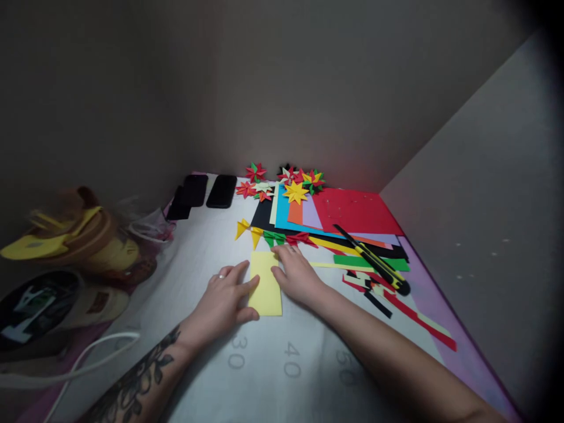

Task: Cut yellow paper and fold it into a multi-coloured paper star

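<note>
your l hand and r hand are apart, w/ the yellow paper btwn them, just below ctr of the frame. it lies flat on the white mat, upright in view. your l fingers are spread, index and thumb on its left side; your r fingers lie at its upper right corner, thumb on the right edge. neither hand is clamped on anything. just above the paper, a row of small folded pcs: yellow pcs, a green pc and a red pc. upper ctr has the paper stars, some on or by the stacked sheets, w/ a red sheet at the right end of the stack. right of ctr, a cutter w/ blade out lies across paper strips, near scraps. a black phone is left of the stars. a white cable loops at lower left, below a brown pot. printed nos. 30, 40 and 50 show at bottom ctr.
</note>
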### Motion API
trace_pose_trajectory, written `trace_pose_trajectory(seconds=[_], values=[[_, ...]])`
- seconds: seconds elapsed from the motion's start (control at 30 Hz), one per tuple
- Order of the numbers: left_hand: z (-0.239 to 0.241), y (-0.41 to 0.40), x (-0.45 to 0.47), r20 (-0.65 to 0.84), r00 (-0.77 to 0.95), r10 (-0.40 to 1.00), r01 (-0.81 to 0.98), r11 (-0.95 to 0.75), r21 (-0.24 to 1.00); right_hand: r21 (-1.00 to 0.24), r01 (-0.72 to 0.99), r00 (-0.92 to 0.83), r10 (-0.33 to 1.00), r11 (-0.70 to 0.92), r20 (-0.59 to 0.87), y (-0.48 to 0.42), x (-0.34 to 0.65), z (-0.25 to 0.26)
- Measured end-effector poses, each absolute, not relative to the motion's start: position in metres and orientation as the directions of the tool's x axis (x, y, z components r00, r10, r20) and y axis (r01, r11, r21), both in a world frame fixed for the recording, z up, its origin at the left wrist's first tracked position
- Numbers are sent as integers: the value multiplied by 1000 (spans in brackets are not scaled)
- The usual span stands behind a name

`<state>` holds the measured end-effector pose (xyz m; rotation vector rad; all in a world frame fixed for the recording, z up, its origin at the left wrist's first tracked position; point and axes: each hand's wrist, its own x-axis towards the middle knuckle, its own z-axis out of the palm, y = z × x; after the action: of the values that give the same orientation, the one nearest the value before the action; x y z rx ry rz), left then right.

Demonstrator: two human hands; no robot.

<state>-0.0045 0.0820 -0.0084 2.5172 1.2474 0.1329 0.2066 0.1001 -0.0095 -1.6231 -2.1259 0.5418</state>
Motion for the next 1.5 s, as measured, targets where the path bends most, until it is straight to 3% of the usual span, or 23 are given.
trace_pose_trajectory(seconds=[0.23,0.43,0.53,0.63,0.77,0.83,0.93,1.0,1.07,1.17,1.3,1.5], values=[[-4,80,-5,-52,620,783,748,-570,340,-322,908,-326,935,268,-139,138,179,10],[-7,81,-6,-42,624,780,739,-572,355,-287,907,-376,899,308,-224,140,177,16],[-7,81,-6,-30,626,779,736,-578,354,-403,870,-391,896,286,-209,136,182,20],[-8,80,-6,-26,624,781,737,-578,351,-609,783,-326,916,123,-234,129,191,20],[-10,80,-8,-16,606,795,743,-559,367,-863,494,-171,960,-112,-222,112,201,6],[-12,80,-8,-9,597,802,738,-544,400,-916,355,-144,957,-187,-252,101,204,-4],[-14,82,-6,36,562,827,705,-501,502,-914,378,-118,971,-151,-209,87,203,-18],[-16,82,-3,92,469,878,656,-416,630,-912,387,-50,985,-133,-165,81,200,-24],[-18,83,1,77,329,941,546,-256,798,-944,292,-18,986,-154,-166,78,197,-26],[-20,84,4,-108,249,963,282,34,959,-980,96,-53,983,-173,-178,76,192,-24],[-16,83,6,-291,212,933,128,269,955,-981,-50,-98,978,-187,-182,73,189,-19],[-5,80,12,-356,150,923,34,355,934,-960,-69,-102,959,-273,-265,69,193,-19]])
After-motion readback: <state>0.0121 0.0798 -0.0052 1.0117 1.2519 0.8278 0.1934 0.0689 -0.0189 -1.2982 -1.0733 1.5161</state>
